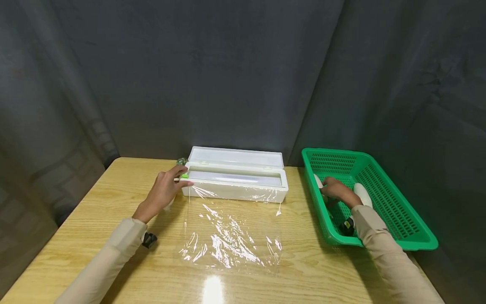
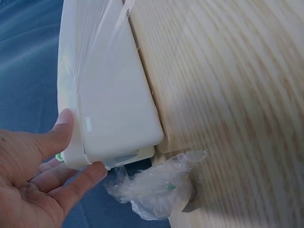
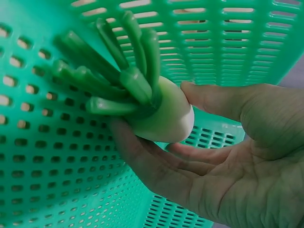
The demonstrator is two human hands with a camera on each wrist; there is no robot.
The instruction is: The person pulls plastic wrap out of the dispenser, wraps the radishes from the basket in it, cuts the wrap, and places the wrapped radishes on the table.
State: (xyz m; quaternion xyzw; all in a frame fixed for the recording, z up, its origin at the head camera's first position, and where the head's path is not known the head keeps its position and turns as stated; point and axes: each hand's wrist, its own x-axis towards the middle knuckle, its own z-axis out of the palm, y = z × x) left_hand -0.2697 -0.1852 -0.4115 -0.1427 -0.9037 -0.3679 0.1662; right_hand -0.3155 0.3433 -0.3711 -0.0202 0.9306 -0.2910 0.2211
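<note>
In the head view, a white cling film dispenser [image 1: 235, 190] has its lid [image 1: 236, 157] tipped back. Clear cling film [image 1: 231, 236] runs from its front edge over the wooden table. My left hand [image 1: 163, 190] grips the dispenser's left end, thumb and fingers around the corner beside a small green slider [image 1: 184, 176]. Inside the green basket [image 1: 402, 245], my right hand [image 1: 338, 191] holds a white radish [image 3: 173, 114] with cut green stalks. Thumb and fingers wrap its body in the right wrist view. A second white radish [image 1: 363, 194] lies in the basket, near that wrist.
Crumpled clear plastic [image 2: 161, 187] sits close to the left hand in the left wrist view. A small dark green item [image 1: 182, 161] shows behind the dispenser's left end. Dark curtain [image 1: 212, 76] hangs behind the wooden table [image 1: 125, 181].
</note>
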